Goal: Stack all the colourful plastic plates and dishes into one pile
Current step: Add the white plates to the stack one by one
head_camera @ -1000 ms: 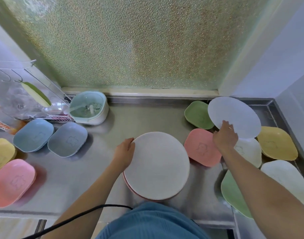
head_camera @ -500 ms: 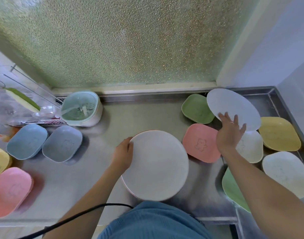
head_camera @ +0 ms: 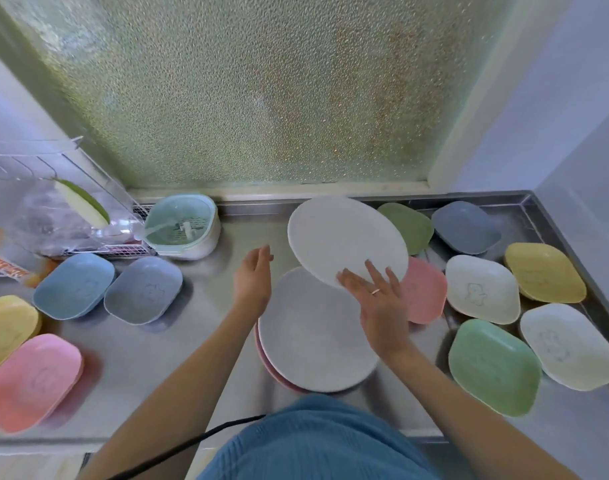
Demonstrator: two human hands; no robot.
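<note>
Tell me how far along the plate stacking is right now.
Early. Done: a small pile of round plates sits on the counter, white over pink. In hand: the right hand carries a white round plate tilted above it; the left hand hovers open beside. Left: about a dozen coloured dishes, like the green dish and blue dish.

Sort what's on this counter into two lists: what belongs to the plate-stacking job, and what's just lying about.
Part of the job:
- white round plate carried by the right hand
- pile of round plates
- pink dishes
- blue dishes
- yellow dishes
- green dishes
- white dishes

Lying about:
- mint strainer basket
- wire rack
</note>
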